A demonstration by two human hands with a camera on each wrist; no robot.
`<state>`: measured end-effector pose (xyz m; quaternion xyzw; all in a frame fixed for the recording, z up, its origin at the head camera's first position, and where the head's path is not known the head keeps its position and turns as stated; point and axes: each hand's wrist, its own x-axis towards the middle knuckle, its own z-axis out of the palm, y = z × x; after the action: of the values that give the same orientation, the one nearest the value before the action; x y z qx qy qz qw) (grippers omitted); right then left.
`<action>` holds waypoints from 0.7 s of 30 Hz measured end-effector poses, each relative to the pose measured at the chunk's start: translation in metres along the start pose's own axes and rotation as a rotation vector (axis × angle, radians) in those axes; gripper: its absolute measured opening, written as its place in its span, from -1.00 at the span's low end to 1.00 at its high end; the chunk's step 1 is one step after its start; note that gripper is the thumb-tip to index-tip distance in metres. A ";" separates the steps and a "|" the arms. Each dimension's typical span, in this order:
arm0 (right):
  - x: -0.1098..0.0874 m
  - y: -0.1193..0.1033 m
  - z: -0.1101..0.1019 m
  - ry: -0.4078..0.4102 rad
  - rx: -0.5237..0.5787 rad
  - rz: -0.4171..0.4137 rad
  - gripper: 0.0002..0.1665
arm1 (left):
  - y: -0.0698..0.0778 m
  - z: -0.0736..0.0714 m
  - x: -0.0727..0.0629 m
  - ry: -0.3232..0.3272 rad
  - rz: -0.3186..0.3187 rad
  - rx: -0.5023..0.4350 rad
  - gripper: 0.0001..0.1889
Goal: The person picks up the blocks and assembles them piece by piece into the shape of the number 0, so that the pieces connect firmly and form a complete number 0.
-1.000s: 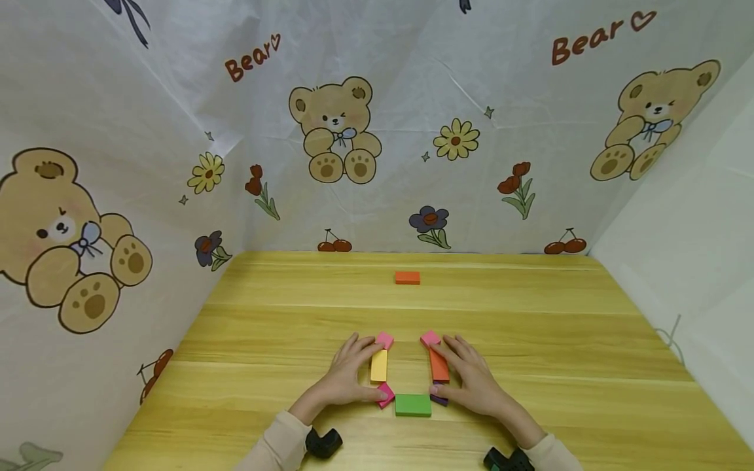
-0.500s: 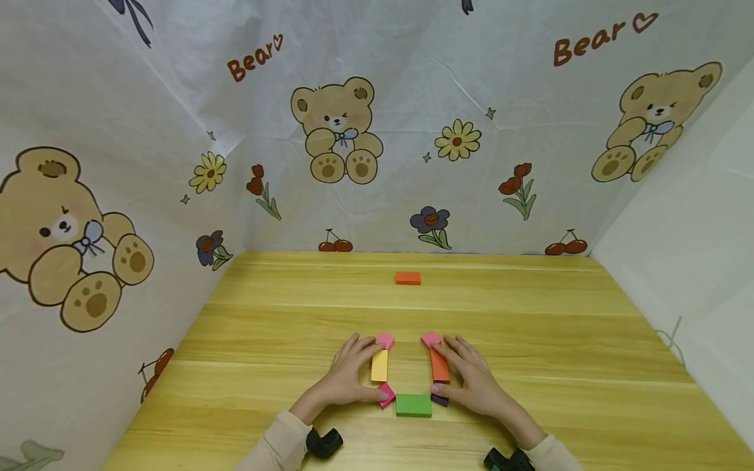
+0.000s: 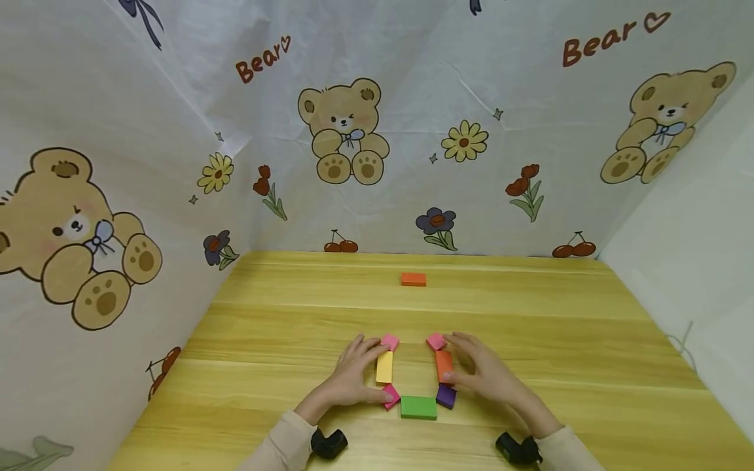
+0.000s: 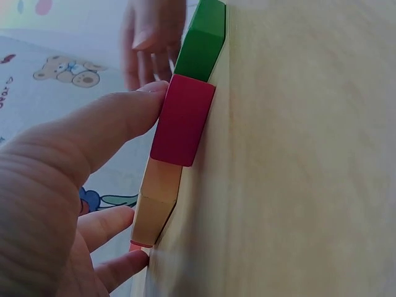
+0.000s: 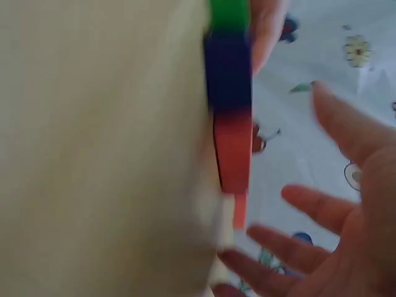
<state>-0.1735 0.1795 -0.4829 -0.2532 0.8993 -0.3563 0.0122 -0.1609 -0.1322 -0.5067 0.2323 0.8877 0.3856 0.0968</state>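
Note:
Wooden blocks lie in a U shape on the table. Its left side is a pink block [image 3: 390,341], a yellow block [image 3: 384,369] and a magenta block [image 3: 391,397]; a green block [image 3: 419,407] forms the near side. On the right are a purple block [image 3: 446,396], an orange block [image 3: 444,364] and another pink block [image 3: 436,341]. My left hand [image 3: 347,378] rests along the left side, thumb on the magenta block and a fingertip at the pink one. My right hand [image 3: 493,371] is spread beside the right side, apart from the blocks in the right wrist view.
Another orange block [image 3: 413,280] lies alone near the back of the wooden table [image 3: 318,288]. A white bear-print cloth [image 3: 406,190] stands behind and to the left. Black wrist devices sit by both sleeves, the left one [image 3: 328,443] near the table's front.
My right hand has come off the blocks and shifted right, uncovering the purple block. The left hand keeps its place against the left side. The head view has turned slightly left.

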 end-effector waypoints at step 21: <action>0.158 0.056 -0.071 -0.032 0.024 0.143 -0.32 | 0.004 -0.003 -0.001 0.004 -0.003 -0.006 -0.05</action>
<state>-0.3503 0.1861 -0.4410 -0.1940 0.9105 -0.3611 0.0548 -0.1595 -0.1317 -0.5018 0.2299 0.8870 0.3887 0.0965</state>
